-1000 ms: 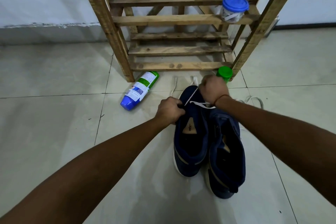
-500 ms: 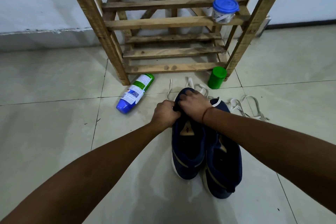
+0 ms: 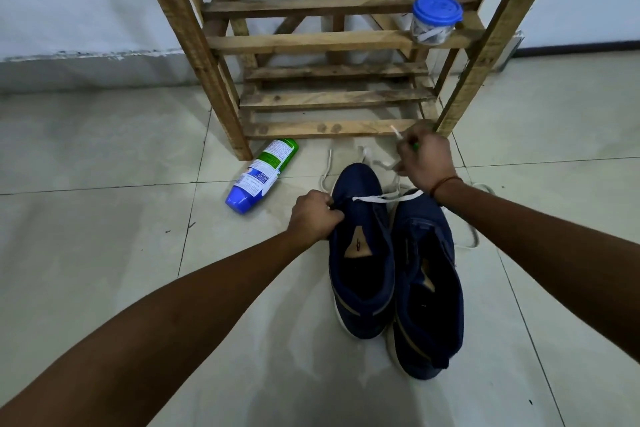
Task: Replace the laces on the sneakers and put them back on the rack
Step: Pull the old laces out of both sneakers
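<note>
Two navy sneakers stand side by side on the tiled floor, toes toward the wooden rack (image 3: 332,42). My left hand (image 3: 313,218) grips the left edge of the left sneaker (image 3: 360,253) by its eyelet row. My right hand (image 3: 424,159) is raised past the toe and pinches the end of a white lace (image 3: 384,198), whose tip sticks up above my fingers. The lace runs taut across the left sneaker's front. The right sneaker (image 3: 427,284) has no lace threaded that I can see. More white lace (image 3: 469,236) lies loose on the floor to the right.
A blue and green bottle (image 3: 261,177) lies on its side left of the sneakers. A clear jar with a blue lid (image 3: 434,19) stands on a rack slat at the right. A green object is mostly hidden behind my right hand. A white wall is behind the rack.
My right hand went down onto the left sneaker's front, then rose away toward the rack, pulling the white lace taut. My left hand stayed on the sneaker's edge.
</note>
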